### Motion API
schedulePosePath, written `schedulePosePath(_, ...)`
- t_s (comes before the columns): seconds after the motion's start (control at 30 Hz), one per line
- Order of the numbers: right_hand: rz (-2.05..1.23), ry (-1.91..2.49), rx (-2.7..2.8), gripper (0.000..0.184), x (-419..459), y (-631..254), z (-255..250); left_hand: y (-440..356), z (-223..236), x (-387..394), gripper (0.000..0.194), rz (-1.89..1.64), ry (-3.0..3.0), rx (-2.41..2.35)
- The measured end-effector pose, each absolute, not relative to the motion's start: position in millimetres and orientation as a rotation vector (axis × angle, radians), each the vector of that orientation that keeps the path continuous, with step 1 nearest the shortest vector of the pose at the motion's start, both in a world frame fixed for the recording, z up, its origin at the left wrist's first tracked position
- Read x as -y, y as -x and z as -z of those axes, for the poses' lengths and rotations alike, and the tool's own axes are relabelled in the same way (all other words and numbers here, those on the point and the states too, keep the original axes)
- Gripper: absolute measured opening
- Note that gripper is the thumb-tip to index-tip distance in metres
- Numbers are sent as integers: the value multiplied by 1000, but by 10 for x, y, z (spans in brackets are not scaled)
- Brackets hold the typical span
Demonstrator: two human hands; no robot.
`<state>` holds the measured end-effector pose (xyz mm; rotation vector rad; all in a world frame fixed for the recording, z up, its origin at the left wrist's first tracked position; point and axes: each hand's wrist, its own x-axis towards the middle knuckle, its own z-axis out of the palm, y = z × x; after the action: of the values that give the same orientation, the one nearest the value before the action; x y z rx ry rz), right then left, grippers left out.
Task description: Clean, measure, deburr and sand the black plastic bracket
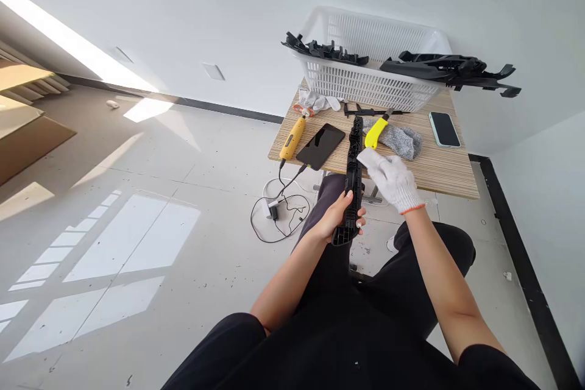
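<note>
My bare left hand is closed around the lower end of a long, ribbed black plastic part. The part stands nearly lengthwise in front of me, its far end over the table edge. My right hand wears a white knit glove with an orange cuff. Its fingers are closed beside the part's right side, at a small pale flat piece I cannot make out clearly. Just beyond them lie a yellow-handled knife and a grey glove.
On the wooden table are a yellow corded tool, a dark phone, another phone, a white glove and a black caliper. A white basket bears black plastic parts. Cables lie on the floor.
</note>
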<state>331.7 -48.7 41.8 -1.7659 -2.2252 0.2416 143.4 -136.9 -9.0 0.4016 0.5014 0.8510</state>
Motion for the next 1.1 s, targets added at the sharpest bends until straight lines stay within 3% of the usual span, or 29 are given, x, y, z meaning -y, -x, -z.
schedulePosePath(0.2,-326,1643,2327,58,574,-3188,-504,-1427,206,1360,61,-789,-343,-455)
schedulePosePath(0.33,-177,1916,2218,61,510,-3153,-524,-1406,276,1289,66,-763,-320,-428)
schedulePosePath(0.47,-236,1752,2394,64,483,-3128,-518,-1364,333,1242,70,-693,-312,-444)
schedulePosePath(0.6,-123,1988,2234,67,478,-3090,-534,-1340,362,1274,66,-693,-330,-438)
schedulePosePath(0.93,-131,1905,2374,68,545,-3098,-526,-1321,282,1353,57,-724,-349,-461)
schedulePosePath(1.1,21,1955,2317,65,461,-3140,-522,-1325,263,1369,55,-733,-375,-469)
